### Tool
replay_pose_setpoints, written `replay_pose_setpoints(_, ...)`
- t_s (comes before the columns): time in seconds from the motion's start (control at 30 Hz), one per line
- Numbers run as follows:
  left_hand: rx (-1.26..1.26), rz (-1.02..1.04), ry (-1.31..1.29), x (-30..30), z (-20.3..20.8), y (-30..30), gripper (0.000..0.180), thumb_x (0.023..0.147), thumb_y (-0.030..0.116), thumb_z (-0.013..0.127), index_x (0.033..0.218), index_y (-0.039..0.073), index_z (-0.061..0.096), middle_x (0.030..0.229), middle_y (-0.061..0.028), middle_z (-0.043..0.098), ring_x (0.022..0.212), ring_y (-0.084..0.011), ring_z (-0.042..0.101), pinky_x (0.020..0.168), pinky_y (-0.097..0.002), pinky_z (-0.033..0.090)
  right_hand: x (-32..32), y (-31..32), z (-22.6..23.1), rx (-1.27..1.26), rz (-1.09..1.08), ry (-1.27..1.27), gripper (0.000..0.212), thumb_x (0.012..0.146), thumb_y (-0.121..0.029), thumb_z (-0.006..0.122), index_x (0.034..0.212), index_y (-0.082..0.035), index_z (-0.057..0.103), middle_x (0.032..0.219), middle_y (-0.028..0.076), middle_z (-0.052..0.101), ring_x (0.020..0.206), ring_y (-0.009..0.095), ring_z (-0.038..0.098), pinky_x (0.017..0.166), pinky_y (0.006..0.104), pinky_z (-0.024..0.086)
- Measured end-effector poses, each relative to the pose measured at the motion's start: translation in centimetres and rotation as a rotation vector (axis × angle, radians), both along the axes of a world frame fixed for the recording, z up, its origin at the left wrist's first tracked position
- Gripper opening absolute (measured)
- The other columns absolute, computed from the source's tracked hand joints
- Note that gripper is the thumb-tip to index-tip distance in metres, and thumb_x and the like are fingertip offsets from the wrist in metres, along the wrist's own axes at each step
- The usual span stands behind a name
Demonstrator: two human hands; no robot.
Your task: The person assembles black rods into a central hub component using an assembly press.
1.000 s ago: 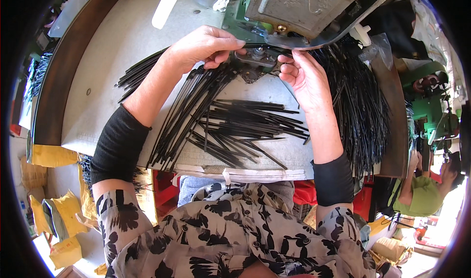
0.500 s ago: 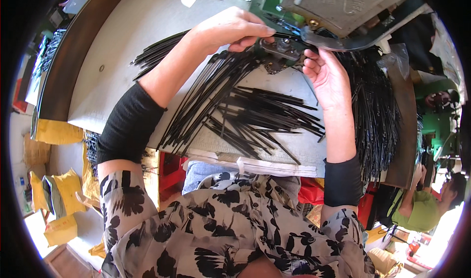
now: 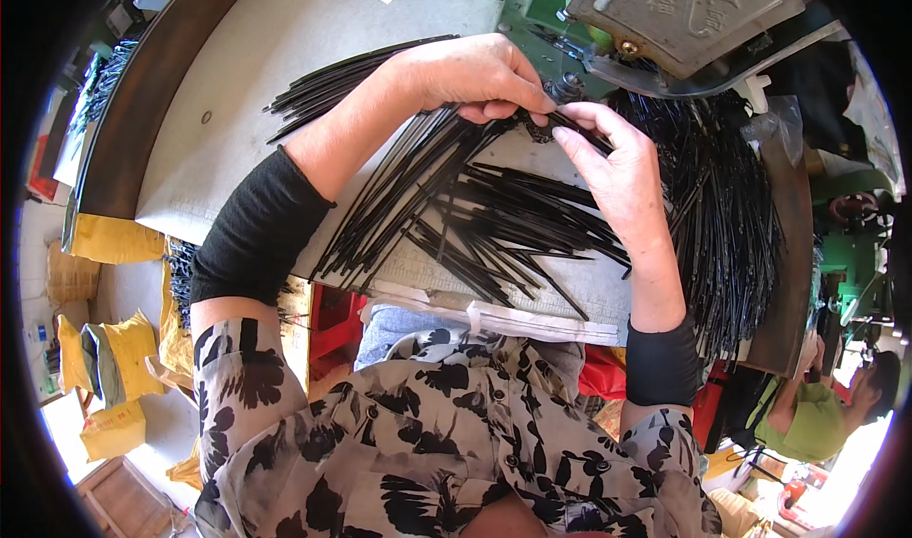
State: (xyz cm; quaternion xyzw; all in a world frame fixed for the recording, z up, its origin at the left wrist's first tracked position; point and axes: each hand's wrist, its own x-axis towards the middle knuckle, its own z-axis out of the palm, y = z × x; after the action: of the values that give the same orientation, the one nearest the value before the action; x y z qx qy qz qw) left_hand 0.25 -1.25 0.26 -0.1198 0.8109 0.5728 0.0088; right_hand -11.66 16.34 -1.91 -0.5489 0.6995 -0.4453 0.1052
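My two hands meet just in front of a green press machine [image 3: 543,20]. The fingertips of my left hand [image 3: 480,75] are pinched closed on a thin black rod [image 3: 591,135]. The thumb and forefinger of my right hand [image 3: 622,172] close on the same rod, which runs back under that palm. Most of its length is hidden by the hands. Below them, on the pale worktable [image 3: 223,172], lie loose piles of similar rods, one slanting under my left wrist [image 3: 404,187] and another fanned out in the middle [image 3: 532,210].
A thick heap of black rods [image 3: 717,225] covers the table's right side. More rods [image 3: 332,87] lie beyond my left forearm. The machine's metal cover plate [image 3: 689,16] and curved bar overhang the back. Far right, a person in green [image 3: 807,415] sits near another machine.
Both hands have come away from the machine's metal fixture, toward me. They were apart and are now together, fingertips nearly touching around the rod. The view has shifted slightly.
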Motion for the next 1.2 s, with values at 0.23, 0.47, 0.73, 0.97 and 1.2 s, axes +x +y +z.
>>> replay_pose_setpoints(0.23, -0.152, 0.209, 0.074, 1.2, -0.5, -4.3, 0.042, 0.083, 0.042, 0.064, 0.085, 0.000, 0.069, 0.051, -0.0007, 0.049, 0.039, -0.0058, 0.041, 0.038, -0.0205, 0.032, -0.7, 0.4, 0.4, 0.070, -0.066, 0.085, 0.019, 0.085, -0.011, 0.061, 0.101, 0.000, 0.062, 0.074, 0.012, 0.066, 0.060, 0.018, 0.061, 0.057, 0.0289, 0.047)
replay_pose_setpoints(0.47, -0.740, 0.195, -0.111, 0.8, -1.9, -3.6, 0.026, 0.075, 0.022, 0.060, 0.084, -0.001, 0.068, 0.067, -0.0085, 0.064, 0.054, -0.0147, 0.060, 0.050, -0.0289, 0.048, -0.2, 0.8, 1.0, 0.166, -0.017, -0.133, 0.024, 0.087, -0.012, 0.058, 0.105, 0.005, 0.059, 0.067, 0.008, 0.064, 0.057, 0.010, 0.058, 0.057, 0.0240, 0.045)
replay_pose_setpoints(0.73, -0.409, 0.269, -0.027, 0.3, -1.4, -3.0, 0.026, 0.084, 0.025, 0.061, 0.091, 0.001, 0.066, 0.069, -0.0045, 0.065, 0.056, -0.0108, 0.062, 0.047, -0.0238, 0.047, 0.0, 0.9, 1.8, 0.352, 0.106, -0.543, 0.029, 0.086, -0.012, 0.057, 0.111, 0.003, 0.057, 0.072, 0.005, 0.063, 0.059, 0.007, 0.055, 0.052, 0.0204, 0.042)
replay_pose_setpoints(0.97, -0.109, 0.352, 0.269, -0.8, -1.8, 0.2, 0.026, 0.087, 0.025, 0.063, 0.098, 0.002, 0.066, 0.067, -0.0002, 0.061, 0.044, -0.0037, 0.048, 0.039, -0.0178, 0.035, 0.4, 0.7, 1.5, 0.329, 0.183, -0.628, 0.037, 0.084, -0.017, 0.058, 0.116, 0.002, 0.053, 0.072, 0.005, 0.063, 0.055, 0.006, 0.052, 0.048, 0.0183, 0.040)
replay_pose_setpoints(1.2, 0.064, 0.342, 0.277, -0.8, -1.5, 1.4, 0.030, 0.089, 0.021, 0.060, 0.110, 0.000, 0.063, 0.076, -0.0017, 0.061, 0.047, -0.0016, 0.043, 0.039, -0.0166, 0.031, 0.3, 0.6, 1.5, 0.317, 0.168, -0.669, 0.039, 0.084, -0.017, 0.058, 0.118, 0.002, 0.051, 0.073, 0.006, 0.063, 0.055, 0.007, 0.053, 0.048, 0.0191, 0.041)
